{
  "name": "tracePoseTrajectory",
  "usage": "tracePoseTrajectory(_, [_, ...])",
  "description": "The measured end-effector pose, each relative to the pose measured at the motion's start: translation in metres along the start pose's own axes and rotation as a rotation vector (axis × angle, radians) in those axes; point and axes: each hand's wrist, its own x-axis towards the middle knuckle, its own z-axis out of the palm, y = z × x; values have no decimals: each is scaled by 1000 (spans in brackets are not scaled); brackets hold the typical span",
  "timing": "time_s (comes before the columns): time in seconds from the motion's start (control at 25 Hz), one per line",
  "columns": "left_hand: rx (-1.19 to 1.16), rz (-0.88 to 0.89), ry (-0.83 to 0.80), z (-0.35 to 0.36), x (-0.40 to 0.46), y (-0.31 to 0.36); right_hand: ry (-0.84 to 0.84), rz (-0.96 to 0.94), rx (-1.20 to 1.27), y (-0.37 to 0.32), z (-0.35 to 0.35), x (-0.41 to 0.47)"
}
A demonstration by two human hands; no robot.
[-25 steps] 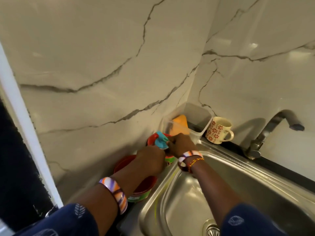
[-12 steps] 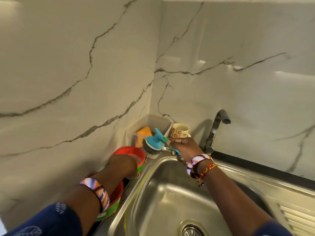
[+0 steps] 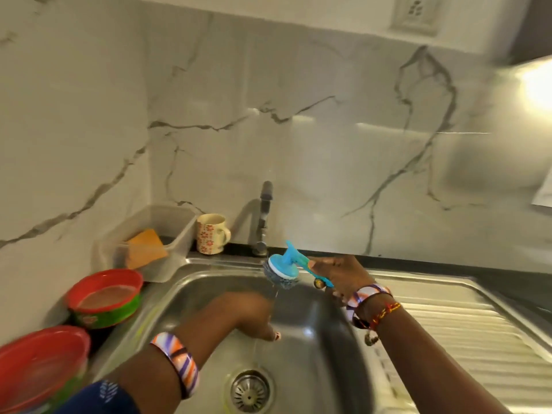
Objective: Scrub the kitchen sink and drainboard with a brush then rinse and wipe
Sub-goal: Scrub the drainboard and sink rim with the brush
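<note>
Brush (image 3: 283,268) gripped in right hand (image 3: 336,273), centre frame, under the tap (image 3: 264,216). Handle runs right toward the palm, scrubber head points left, over the sink (image 3: 313,354). Left hand (image 3: 254,315) blurred, low in basin; spread unclear. Right is nearer.

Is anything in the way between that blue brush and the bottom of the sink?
Yes: the left hand is down in the sink, just below the scrub brush that the right hand holds over it. Otherwise the basin looks clear.
</note>
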Motion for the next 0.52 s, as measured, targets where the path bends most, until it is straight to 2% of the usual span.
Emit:
tracePoseTrajectory(0.12, [14,84,-40,4,16,63,35,23,-146,39,-63,-19])
tracePoseTrajectory(0.24, [16,132,-108,16,26,123,11,30,-418,82,-111,-42])
tracePoseTrajectory(0.4, [-8,78,-218,41,33,175,-70,-57,-535,138,-130,-70])
tracePoseTrajectory(0.52, [-28,-6,-183,52,31,197,-32,-130,-618,173,-152,-83])
